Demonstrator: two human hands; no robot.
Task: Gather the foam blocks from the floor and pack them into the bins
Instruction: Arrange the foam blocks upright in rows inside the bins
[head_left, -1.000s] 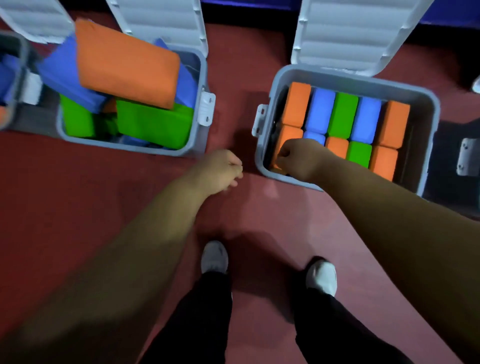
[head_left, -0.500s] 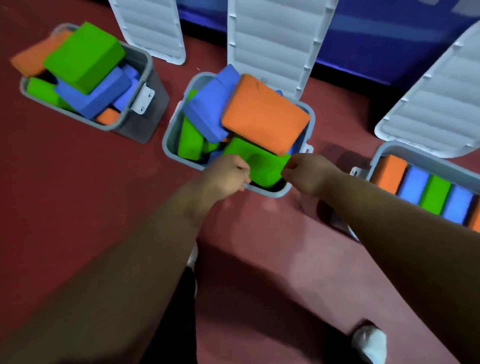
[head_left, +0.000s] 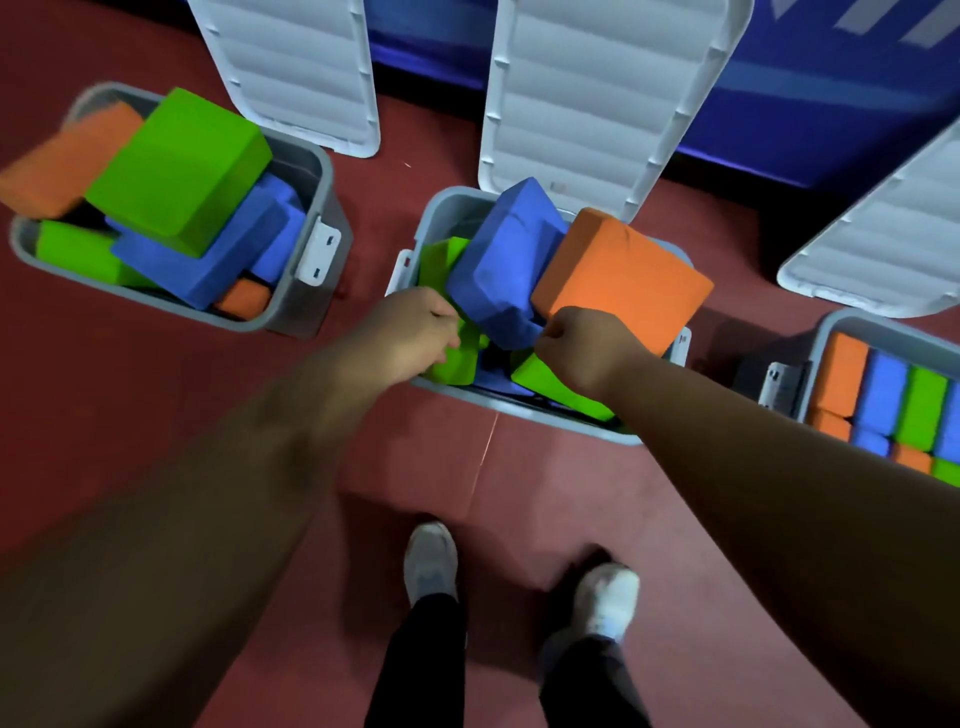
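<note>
While the person stands on the red floor in white shoes, both bare arms reach to the middle bin at 12 o'clock of the feet; its lid stands open at the far side. Foam is heaped loosely in this bin: a blue block tilts on top; an orange block touches it at its 3 o'clock side; a left green block and a right green block lie lower, by the near rim. The left hand sits at the blue block's 8 o'clock, against the left green block; its grip is curled in, and I cannot tell whether it holds anything. The right hand sits at the blue block's 5 o'clock, over the right green block, below the orange block; its grip is curled too, and what it holds cannot be told. At 10 o'clock the left bin is piled high; at 3 o'clock the right bin holds blocks in neat rows.
</note>
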